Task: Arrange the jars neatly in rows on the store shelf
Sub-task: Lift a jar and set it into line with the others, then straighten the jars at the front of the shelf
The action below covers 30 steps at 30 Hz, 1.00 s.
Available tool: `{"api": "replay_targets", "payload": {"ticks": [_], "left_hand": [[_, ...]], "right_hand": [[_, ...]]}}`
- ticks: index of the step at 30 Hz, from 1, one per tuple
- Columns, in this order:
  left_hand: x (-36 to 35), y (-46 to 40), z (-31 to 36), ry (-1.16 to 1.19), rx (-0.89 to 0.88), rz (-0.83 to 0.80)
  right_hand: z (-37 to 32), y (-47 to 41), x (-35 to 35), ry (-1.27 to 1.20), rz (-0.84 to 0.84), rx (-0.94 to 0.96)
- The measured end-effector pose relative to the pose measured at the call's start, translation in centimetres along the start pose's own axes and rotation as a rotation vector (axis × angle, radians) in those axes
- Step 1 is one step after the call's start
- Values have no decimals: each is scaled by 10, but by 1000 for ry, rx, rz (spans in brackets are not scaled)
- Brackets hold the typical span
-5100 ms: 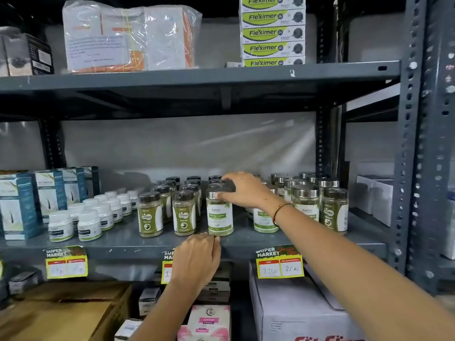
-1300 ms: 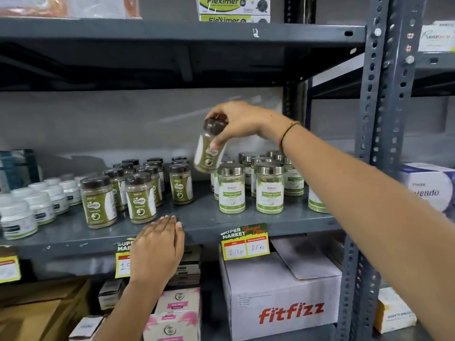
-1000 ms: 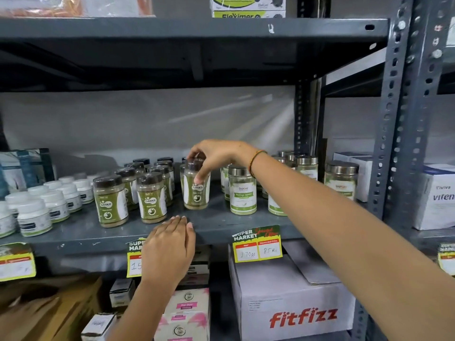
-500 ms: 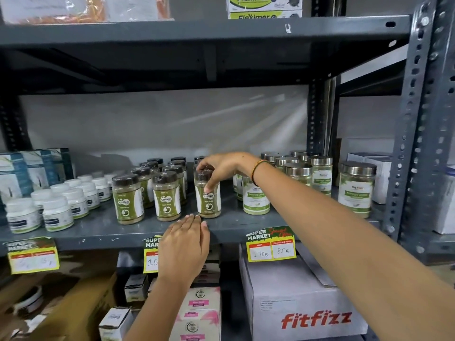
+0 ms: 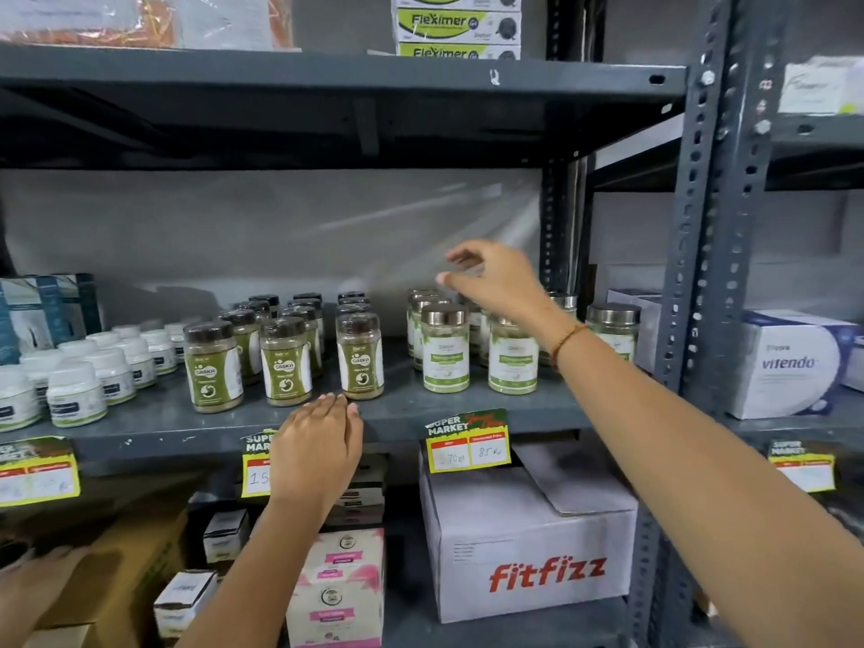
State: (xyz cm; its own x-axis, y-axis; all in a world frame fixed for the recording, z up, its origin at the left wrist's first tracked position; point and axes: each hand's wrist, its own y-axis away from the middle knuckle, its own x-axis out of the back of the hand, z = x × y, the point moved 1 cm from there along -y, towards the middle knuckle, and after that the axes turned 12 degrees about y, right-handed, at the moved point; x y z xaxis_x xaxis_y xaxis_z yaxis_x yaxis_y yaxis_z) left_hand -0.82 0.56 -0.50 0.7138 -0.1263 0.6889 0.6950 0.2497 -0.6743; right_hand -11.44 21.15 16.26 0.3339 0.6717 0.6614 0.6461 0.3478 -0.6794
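Dark-lidded jars of green powder stand in three rows on the grey shelf (image 5: 467, 406); the front jar of the right row (image 5: 360, 356) stands upright by itself. To their right stand silver-lidded jars with white-green labels (image 5: 445, 348), several deep. My right hand (image 5: 495, 279) hovers above the silver-lidded jars, fingers apart, holding nothing. My left hand (image 5: 318, 449) rests flat on the shelf's front edge, just below the dark-lidded jars. My right forearm hides some of the silver-lidded jars.
Small white bottles (image 5: 75, 392) fill the shelf's left part, with blue boxes (image 5: 42, 311) behind. A Fitfizz carton (image 5: 528, 544) and small boxes sit on the shelf below. A steel upright (image 5: 710, 226) stands at right, with a Vitendo box (image 5: 790, 362) beyond it.
My right hand has let go of the dark-lidded jar, now standing at the front of its row, and has risen to the right over the silver-lidded jars. The left hand stayed.
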Motion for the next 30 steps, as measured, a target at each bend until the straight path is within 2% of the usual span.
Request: {"api": "replay_targets", "payload": {"ticks": [2, 4, 8, 14, 19, 30], "left_hand": [[0, 0, 0, 2, 8, -5], [-1, -1, 0, 5, 16, -12], [-2, 0, 0, 9, 9, -12], [-1, 0, 1, 13, 5, -11], [0, 1, 2, 10, -8, 8], [-2, 1, 2, 24, 7, 13]], "right_hand": [[28, 10, 23, 134, 50, -81], [54, 17, 46, 337, 22, -167], [85, 26, 78, 761, -137, -275], [93, 24, 82, 1055, -378, -331], [99, 21, 78, 1099, -454, -374], [109, 12, 75, 865, -472, -295]]}}
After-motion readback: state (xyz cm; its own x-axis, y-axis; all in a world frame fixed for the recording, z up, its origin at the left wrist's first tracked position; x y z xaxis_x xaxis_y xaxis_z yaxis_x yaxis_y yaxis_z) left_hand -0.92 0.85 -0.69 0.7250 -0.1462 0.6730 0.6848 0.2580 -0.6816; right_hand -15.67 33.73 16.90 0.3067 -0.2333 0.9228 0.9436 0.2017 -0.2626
